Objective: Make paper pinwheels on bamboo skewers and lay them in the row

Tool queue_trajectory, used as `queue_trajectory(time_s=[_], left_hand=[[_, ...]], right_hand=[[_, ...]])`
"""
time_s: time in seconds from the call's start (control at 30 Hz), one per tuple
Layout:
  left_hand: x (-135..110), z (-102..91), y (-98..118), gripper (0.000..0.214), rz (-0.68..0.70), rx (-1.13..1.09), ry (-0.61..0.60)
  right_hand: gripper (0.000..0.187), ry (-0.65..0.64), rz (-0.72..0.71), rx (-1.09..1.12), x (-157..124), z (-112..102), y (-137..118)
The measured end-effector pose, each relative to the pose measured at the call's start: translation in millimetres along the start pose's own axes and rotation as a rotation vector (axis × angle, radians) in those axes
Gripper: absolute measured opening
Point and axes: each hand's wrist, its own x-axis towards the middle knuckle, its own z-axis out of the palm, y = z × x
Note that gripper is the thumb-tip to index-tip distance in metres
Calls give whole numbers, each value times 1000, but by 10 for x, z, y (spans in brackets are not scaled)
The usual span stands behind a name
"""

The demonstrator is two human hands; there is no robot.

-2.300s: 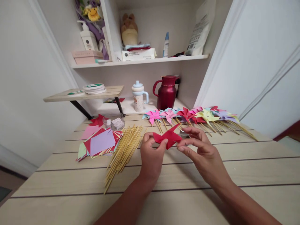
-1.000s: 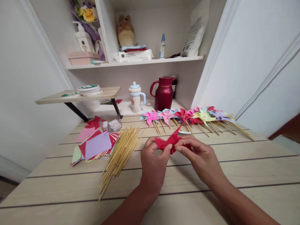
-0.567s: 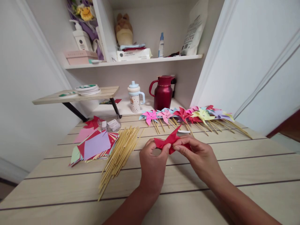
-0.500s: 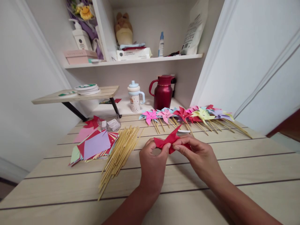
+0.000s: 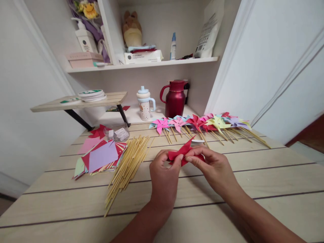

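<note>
Between my hands is a red paper pinwheel (image 5: 184,149), its pointed blades folded inward and one tip sticking up. My left hand (image 5: 165,175) is closed on its left side, the thumb pressed near the centre. Thumb and forefinger of my right hand (image 5: 214,165) pinch the pinwheel at its centre and right side; whether a small pin sits between those fingertips I cannot tell. No stick shows on this pinwheel. Left of my hands lies a loose bundle of thin wooden sticks (image 5: 129,165), beside a pile of coloured paper squares (image 5: 103,157).
Finished pinwheels on sticks (image 5: 194,123) lie in a row along the back of the table. Behind them stand a red thermos jug (image 5: 175,99) and a tumbler (image 5: 145,109). A small raised shelf (image 5: 113,98) carries tape rolls (image 5: 91,95). Small clear plastic boxes (image 5: 118,134) lie below it.
The red pinwheel is turned slightly and its left blade sits closer in to my left hand. Both hands keep their hold, and the view has shifted a little.
</note>
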Motion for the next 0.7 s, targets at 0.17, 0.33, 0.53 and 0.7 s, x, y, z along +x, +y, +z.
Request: queue_trajectory(time_s=[0.17, 0.33, 0.53, 0.7], left_hand=[[21, -15, -3, 7, 104, 124, 102], [2, -12, -5, 9, 148, 155, 86], [-20, -8, -34, 9, 206, 169, 58], [-33, -13, -49, 8, 211, 156, 62]], right_hand=[[8, -6, 2, 3, -1, -2, 22], [9, -4, 1, -9, -2, 6, 20], [7, 28, -67, -69, -25, 16, 26], [6, 71, -111, -125, -38, 23, -9]])
